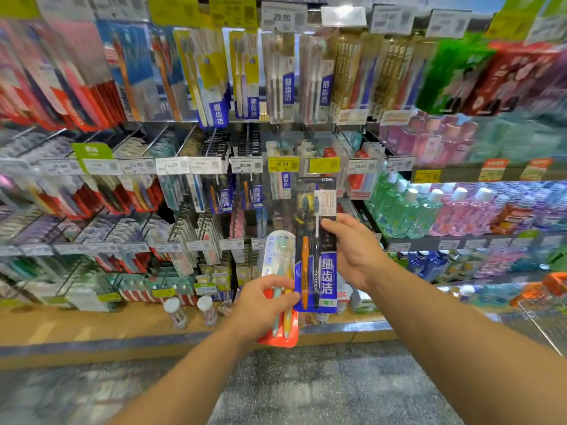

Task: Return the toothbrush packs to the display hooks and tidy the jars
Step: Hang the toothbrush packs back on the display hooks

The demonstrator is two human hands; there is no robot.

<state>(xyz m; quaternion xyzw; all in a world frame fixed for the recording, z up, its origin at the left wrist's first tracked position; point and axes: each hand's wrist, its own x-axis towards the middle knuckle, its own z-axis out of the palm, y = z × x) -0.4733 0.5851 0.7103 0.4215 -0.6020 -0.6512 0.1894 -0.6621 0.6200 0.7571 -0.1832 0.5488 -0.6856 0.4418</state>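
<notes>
My left hand [260, 305] grips a white and red toothbrush pack [277, 259] holding a teal and a yellow brush, low in front of the shelves. My right hand [352, 250] holds a taller blue and black toothbrush pack [316, 240] by its right edge, upright, its top reaching the yellow price tags [283, 164]. The two packs overlap slightly. Two clear jars with white lids, one on the left [175, 312] and one on the right [207, 309], stand upright on the bottom shelf, left of my left hand.
Rows of display hooks [190, 139] carry many hanging toothbrush packs across the left and middle. Mouthwash bottles [429, 210] fill the shelves on the right. An orange basket [552, 286] sits at the far right. A wooden bottom ledge [92, 329] runs above the grey floor.
</notes>
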